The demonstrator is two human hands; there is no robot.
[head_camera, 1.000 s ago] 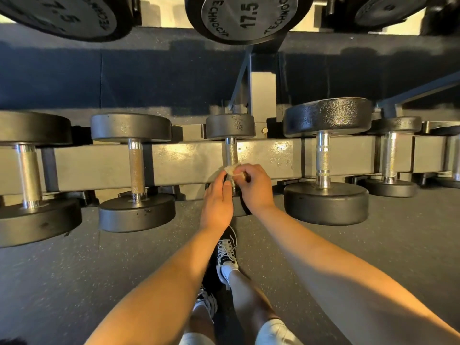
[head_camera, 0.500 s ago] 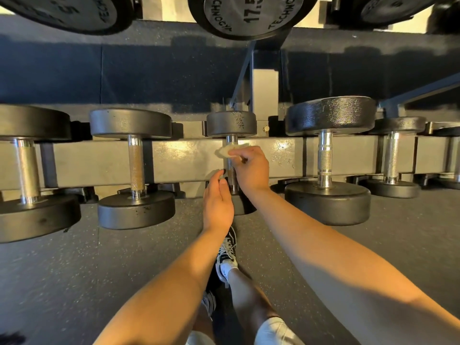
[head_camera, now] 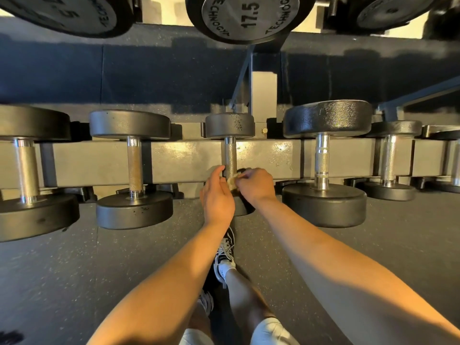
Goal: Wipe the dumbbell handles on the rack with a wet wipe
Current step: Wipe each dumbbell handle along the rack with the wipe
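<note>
Steel handle (head_camera: 230,155) of the centre dumbbell (head_camera: 230,125) is mid-wipe, I judge: right hand (head_camera: 256,186) fingers pinch the wet wipe (head_camera: 232,182) at its near end, left hand (head_camera: 217,195) fingers loose beside it; next, sweep upward.

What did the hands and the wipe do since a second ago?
The right hand slid the wet wipe up the middle dumbbell's handle, then back down toward its near end, pinching the wipe throughout. The left hand stayed open beside that handle. The other dumbbells did not move on the rack.
</note>
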